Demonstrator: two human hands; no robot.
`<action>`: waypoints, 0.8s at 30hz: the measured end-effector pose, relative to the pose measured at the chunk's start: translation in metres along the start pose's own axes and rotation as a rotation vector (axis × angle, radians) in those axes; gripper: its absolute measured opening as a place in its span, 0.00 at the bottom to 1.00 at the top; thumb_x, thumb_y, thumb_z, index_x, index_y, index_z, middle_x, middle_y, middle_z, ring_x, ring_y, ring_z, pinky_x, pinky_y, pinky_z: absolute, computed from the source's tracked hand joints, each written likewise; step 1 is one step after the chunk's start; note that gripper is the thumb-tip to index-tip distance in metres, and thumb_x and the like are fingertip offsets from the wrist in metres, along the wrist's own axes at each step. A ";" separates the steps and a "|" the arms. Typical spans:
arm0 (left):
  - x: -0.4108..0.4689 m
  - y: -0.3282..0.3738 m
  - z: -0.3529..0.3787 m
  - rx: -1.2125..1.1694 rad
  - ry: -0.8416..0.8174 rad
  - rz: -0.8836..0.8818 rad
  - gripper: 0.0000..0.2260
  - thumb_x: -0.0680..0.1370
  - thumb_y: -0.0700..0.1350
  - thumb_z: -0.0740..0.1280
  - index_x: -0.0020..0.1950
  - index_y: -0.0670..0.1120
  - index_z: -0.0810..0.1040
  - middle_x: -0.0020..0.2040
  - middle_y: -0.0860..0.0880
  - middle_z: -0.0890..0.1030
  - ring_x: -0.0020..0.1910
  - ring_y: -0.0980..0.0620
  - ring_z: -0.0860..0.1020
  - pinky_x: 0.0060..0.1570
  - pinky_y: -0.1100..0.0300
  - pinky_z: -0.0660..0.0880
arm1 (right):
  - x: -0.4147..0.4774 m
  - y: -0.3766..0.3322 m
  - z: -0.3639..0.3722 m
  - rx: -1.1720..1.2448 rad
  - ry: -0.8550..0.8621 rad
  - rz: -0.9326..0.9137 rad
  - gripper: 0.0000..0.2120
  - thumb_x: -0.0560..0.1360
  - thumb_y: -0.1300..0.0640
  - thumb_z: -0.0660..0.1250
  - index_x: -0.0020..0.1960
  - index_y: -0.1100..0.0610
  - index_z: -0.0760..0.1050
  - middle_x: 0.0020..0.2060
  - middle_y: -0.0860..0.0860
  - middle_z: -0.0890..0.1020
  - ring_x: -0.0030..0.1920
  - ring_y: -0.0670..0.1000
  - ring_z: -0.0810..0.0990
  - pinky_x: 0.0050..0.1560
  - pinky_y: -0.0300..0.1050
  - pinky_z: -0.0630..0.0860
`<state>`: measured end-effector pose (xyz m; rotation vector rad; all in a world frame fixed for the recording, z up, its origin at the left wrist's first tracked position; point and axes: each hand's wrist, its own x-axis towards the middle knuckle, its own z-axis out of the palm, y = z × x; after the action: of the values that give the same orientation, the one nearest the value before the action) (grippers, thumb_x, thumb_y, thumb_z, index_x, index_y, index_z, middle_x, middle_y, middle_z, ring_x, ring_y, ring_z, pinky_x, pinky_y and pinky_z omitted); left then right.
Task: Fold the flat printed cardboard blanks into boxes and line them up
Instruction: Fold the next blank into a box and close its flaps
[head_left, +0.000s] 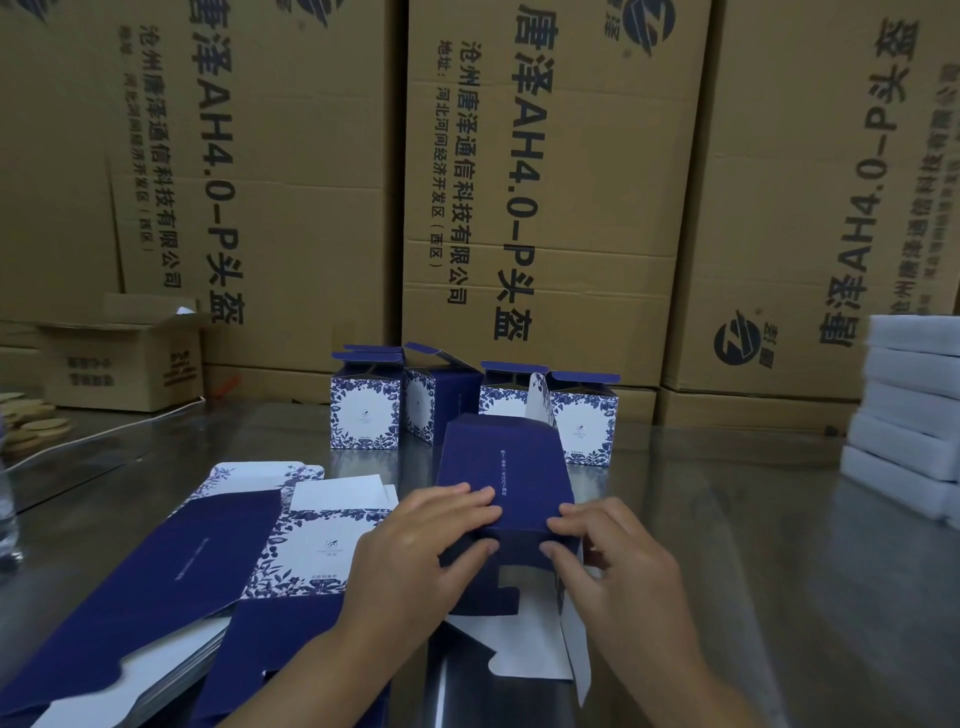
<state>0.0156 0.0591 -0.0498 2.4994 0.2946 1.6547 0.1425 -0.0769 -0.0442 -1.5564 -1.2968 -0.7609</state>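
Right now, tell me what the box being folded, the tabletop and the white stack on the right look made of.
The box looks like thin printed paperboard, matte navy outside, white inside, creased sharply at its folds. The table is probably brushed stainless steel, given its dull grey reflections. The white stack may be foam pads, soft-edged, but too blurred to be sure.

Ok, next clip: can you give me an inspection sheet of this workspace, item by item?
Surface: shiny metal table, reflective.
Job's things: half-folded box lying on its side; stack of flat blanks to its left; row of folded boxes behind, top flaps open.
Clutter: stack of white slabs at right; small open carton and tan discs at far left.
Hands: left hand and right hand both pinch the half-folded box's near end.
Cables: nothing seen.
Surroundings: wall of large printed cartons behind the table.
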 end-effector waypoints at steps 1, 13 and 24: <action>0.000 0.000 0.000 0.003 0.007 0.003 0.11 0.67 0.49 0.73 0.49 0.53 0.84 0.52 0.62 0.81 0.55 0.64 0.75 0.53 0.70 0.71 | 0.000 0.000 0.000 -0.004 0.006 -0.007 0.12 0.61 0.69 0.78 0.41 0.59 0.81 0.40 0.47 0.80 0.50 0.41 0.76 0.45 0.37 0.75; 0.001 0.001 0.002 -0.005 0.090 0.042 0.09 0.66 0.46 0.74 0.45 0.51 0.85 0.49 0.60 0.83 0.51 0.61 0.78 0.48 0.66 0.75 | 0.002 0.001 0.002 -0.025 0.049 -0.051 0.11 0.61 0.73 0.77 0.37 0.60 0.80 0.36 0.49 0.80 0.47 0.41 0.78 0.40 0.36 0.76; 0.000 0.001 0.002 0.003 0.068 0.074 0.09 0.69 0.48 0.73 0.48 0.53 0.85 0.51 0.61 0.82 0.53 0.62 0.78 0.45 0.63 0.78 | 0.001 0.000 -0.001 -0.156 0.033 -0.028 0.13 0.60 0.63 0.79 0.41 0.53 0.80 0.40 0.44 0.80 0.46 0.41 0.77 0.35 0.35 0.75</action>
<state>0.0171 0.0577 -0.0504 2.4886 0.2140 1.7714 0.1433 -0.0771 -0.0427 -1.6444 -1.2629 -0.9198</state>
